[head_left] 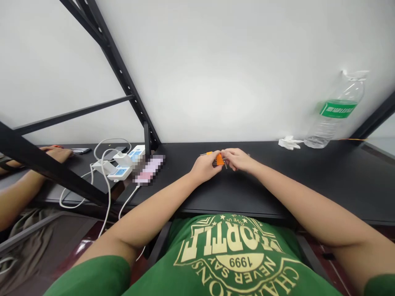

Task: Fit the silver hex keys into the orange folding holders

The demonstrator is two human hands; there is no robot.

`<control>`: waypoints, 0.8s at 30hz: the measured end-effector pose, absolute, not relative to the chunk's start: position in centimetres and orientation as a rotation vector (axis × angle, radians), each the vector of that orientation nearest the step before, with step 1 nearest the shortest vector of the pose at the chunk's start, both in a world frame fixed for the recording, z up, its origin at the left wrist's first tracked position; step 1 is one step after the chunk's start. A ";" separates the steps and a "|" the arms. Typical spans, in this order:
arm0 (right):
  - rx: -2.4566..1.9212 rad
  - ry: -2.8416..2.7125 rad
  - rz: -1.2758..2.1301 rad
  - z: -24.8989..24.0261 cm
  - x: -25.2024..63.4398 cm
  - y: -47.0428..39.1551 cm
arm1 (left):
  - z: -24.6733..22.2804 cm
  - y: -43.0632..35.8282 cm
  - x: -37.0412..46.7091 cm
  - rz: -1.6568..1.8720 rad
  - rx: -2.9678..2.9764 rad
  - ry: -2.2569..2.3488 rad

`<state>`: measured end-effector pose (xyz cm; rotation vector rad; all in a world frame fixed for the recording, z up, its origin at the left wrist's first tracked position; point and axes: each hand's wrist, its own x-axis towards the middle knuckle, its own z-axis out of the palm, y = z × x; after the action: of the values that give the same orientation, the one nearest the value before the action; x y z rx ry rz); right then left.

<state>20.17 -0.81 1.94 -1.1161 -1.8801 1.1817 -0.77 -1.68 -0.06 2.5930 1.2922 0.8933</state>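
Observation:
Both of my hands meet above the black tabletop (pixel 240 197) near its middle. My left hand (pixel 205 167) has its fingers closed round a small orange object (pixel 219 159) with thin metal pieces beside it; it looks like a holder of hex keys. Against the right side of that object, my right hand (pixel 237 160) has its fingers pinched together. A thin metal rod juts down between the two hands. Whatever the right fingertips grip is too small and hidden to name.
Left of my hands lie a phone (pixel 149 169) on a charging cable and a white power strip (pixel 126 164) with plugs. A black metal frame (pixel 123 78) stands there, with another person's hand (pixel 58 154) beyond. Crumpled tissue (pixel 289 142) and a plastic bottle (pixel 336 109) are back right.

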 end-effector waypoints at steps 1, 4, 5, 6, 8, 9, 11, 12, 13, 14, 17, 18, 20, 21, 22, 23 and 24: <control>-1.122 -1.868 1.223 2.1 20.5 -0.7 | -0.1 -1.5 -0.9 0.910 2.573 1.306; -1.100 -1.857 1.313 2.4 21.8 -0.3 | -0.2 -1.0 -1.3 0.919 2.526 1.366; -1.064 -1.848 1.351 2.5 22.0 -0.3 | -0.2 -0.9 -1.4 0.917 2.522 1.386; -1.021 -1.838 1.400 2.5 22.1 -0.3 | -0.2 -0.9 -1.4 0.914 2.527 1.395; -0.945 -1.802 1.490 2.5 21.9 -0.5 | -0.1 -1.1 -1.3 0.904 2.560 1.373; -0.927 -1.780 1.501 2.4 21.7 -0.6 | 0.0 -1.2 -1.2 0.904 2.578 1.347; -0.932 -1.737 1.428 2.5 21.5 -0.6 | 0.1 -1.4 -1.1 0.917 2.600 1.301; -0.954 -1.714 1.352 2.6 21.5 -0.5 | 0.1 -1.5 -1.1 0.925 2.600 1.293; -0.988 -1.700 1.272 2.6 21.7 -0.4 | 0.1 -1.4 -1.1 0.935 2.592 1.296; -1.031 -1.705 1.201 2.7 21.9 -0.2 | 0.0 -1.3 -1.1 0.943 2.578 1.307; -1.166 -1.879 1.089 2.6 22.4 0.1 | -0.2 -1.0 -1.4 0.941 2.551 1.343; -1.192 -1.968 1.081 2.5 22.3 0.1 | -0.3 -1.0 -1.4 0.937 2.548 1.346; -1.209 -2.105 1.075 2.2 21.9 -0.2 | -0.3 -1.0 -1.4 0.934 2.550 1.341; -1.216 -2.141 1.059 2.1 21.7 -0.4 | -0.3 -1.0 -1.4 0.935 2.552 1.336; -1.232 -2.153 1.027 2.1 21.4 -0.6 | -0.3 -1.1 -1.3 0.938 2.552 1.333; -1.261 -2.145 0.977 2.1 21.3 -0.7 | -0.2 -1.1 -1.3 0.941 2.550 1.327; -1.294 -2.126 0.919 2.2 21.2 -0.8 | -0.2 -1.2 -1.2 0.943 2.547 1.320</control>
<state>21.24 -0.79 2.15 -1.2935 -2.1262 0.9191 -1.23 -1.17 -0.20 2.5466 1.3204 0.9434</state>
